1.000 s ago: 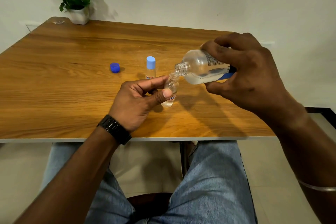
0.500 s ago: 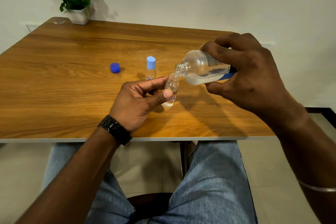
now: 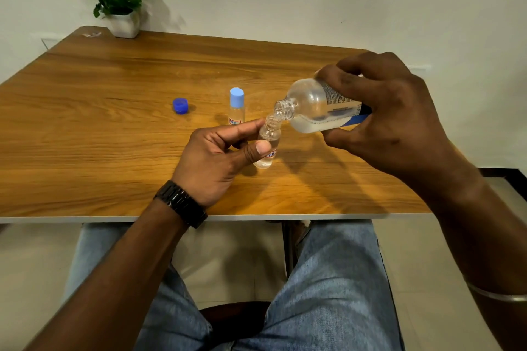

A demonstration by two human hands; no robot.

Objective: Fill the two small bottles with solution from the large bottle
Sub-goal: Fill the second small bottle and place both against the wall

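Head view: right hand [image 3: 396, 120] wraps clear plastic large bottle [image 3: 310, 105], tipped w/ threaded neck touching mouth of open small bottle [image 3: 268, 142], pinched by left hand [image 3: 216, 157] above wood-grain table [image 3: 99, 111]. Capped small bottle [image 3: 236, 107] stands just beyond; blue cap [image 3: 180, 105] further left. Large bottle's base hidden by fingers.

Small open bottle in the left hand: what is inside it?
The small open bottle holds clear liquid pooled at its bottom; its neck looks empty. The left hand thumb covers part of the middle.
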